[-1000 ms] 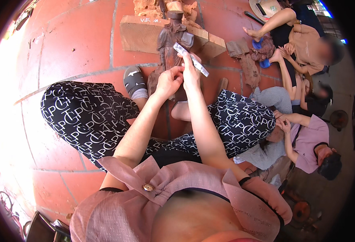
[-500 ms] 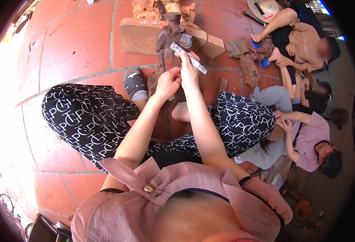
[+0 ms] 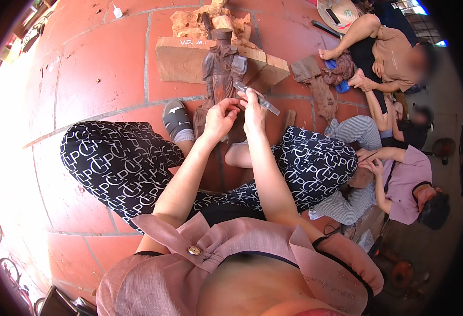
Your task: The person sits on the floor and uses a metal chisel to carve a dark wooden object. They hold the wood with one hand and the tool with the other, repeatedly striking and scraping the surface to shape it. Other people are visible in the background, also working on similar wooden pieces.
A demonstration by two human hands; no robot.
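In front of me, between my feet, stands a dark brown carved wooden figure [image 3: 222, 60] with a flat-topped hat. My right hand [image 3: 253, 113] is closed around a flat silvery strip [image 3: 263, 101], which slants across the front of the figure's lower body. My left hand [image 3: 220, 120] is just beside it, thumb and fingers pinched together near the right fingers. Whatever the left fingers hold, if anything, is too small to make out. Both hands hide much of the figure's lower part.
Behind the figure lie a thick pale wood block [image 3: 181, 60] and a rough orange-toned carving [image 3: 189, 23]. Dark wood pieces [image 3: 315, 79] rest on the tiles to the right. Several people sit close by on the right, one in a tan shirt [image 3: 394, 55]. My sandalled foot [image 3: 176, 118] is left of the figure.
Both hands have come down and nearer to me, the silvery strip with them. The strip has moved lower along the figure and slightly right. My view has shifted a little.
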